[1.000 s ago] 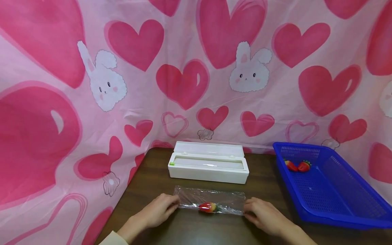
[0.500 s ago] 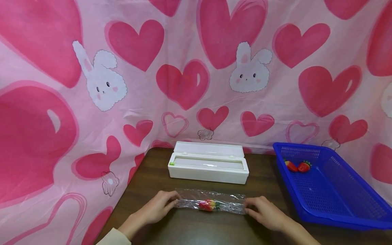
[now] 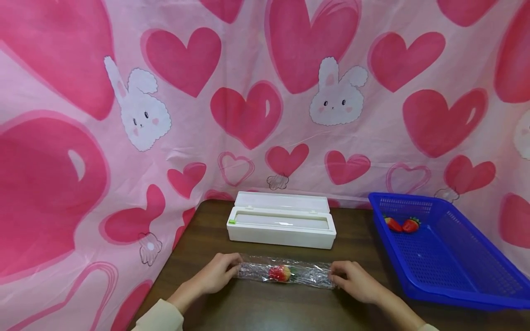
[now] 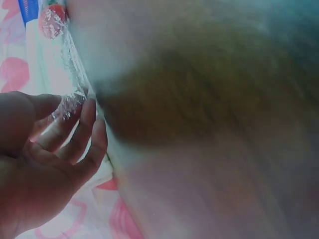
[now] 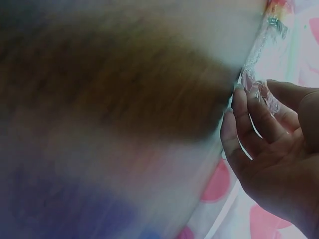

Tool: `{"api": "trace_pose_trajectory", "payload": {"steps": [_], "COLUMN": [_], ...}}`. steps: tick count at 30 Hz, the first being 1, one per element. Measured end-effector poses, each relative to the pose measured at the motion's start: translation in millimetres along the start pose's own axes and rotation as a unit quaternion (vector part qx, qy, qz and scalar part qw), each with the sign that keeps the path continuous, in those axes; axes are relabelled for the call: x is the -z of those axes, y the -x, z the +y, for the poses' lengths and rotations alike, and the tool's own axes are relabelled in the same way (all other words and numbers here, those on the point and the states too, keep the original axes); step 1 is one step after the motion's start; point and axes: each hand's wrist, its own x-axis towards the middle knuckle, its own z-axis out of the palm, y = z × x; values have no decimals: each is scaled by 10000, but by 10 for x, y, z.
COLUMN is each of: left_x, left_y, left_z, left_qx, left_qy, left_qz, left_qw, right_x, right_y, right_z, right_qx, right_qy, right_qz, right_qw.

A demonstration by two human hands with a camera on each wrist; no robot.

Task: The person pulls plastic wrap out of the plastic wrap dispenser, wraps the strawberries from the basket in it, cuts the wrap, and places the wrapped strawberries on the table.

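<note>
A red and yellow strawberry [image 3: 279, 273] lies wrapped in a strip of clear plastic wrap [image 3: 308, 274] on the dark wooden table. My left hand [image 3: 218, 272] pinches the strip's left end between thumb and fingers. At the opposite end, my right hand [image 3: 355, 279] pinches the wrap the same way. The left wrist view has the crinkled film [image 4: 70, 106] between thumb and fingertips, the strawberry [image 4: 53, 22] farther along it. Bunched film [image 5: 258, 87] also sits in the right hand's pinch in the right wrist view.
Behind the strip stands a white wrap dispenser [image 3: 281, 236] with its lid up and a green tab at its left. To the right is a blue plastic basket [image 3: 455, 294] holding strawberries [image 3: 411, 225]. A pink heart-patterned cloth [image 3: 290, 119] hangs behind and at the left.
The film has been rolled around the strawberry into a narrower, more crinkled strip, and the strawberry has turned and shifted slightly away from me. Both hands keep their pinch on the ends.
</note>
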Motion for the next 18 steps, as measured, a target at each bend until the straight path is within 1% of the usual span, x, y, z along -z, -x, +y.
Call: {"api": "trace_pose_trajectory", "payload": {"steps": [5,7,13,16,18], "left_x": [-26,-36,-54,-58,-56], "left_y": [-35,-52,-90,-102,-103], "left_z": [20,19,-1,-2,7], "left_qx": [-58,-33,280,436,578], "left_qy": [-121,-188,-400,-495,-624], "left_qz": [81,109,103,169,263], "left_qw": [9999,9998,9988,9977,9960], "right_x": [-22,-31,-52,-57,-60], "right_y": [-30,-44,-78,-90,-92], "right_z": [-2,-2,6,-5,-30], "right_qx": [-167,-261,-472,-527,-574], "right_qy": [61,13,-7,138,413], "right_qz": [130,139,126,208,362], "right_qw": [9998,9996,9988,9983,9968]}}
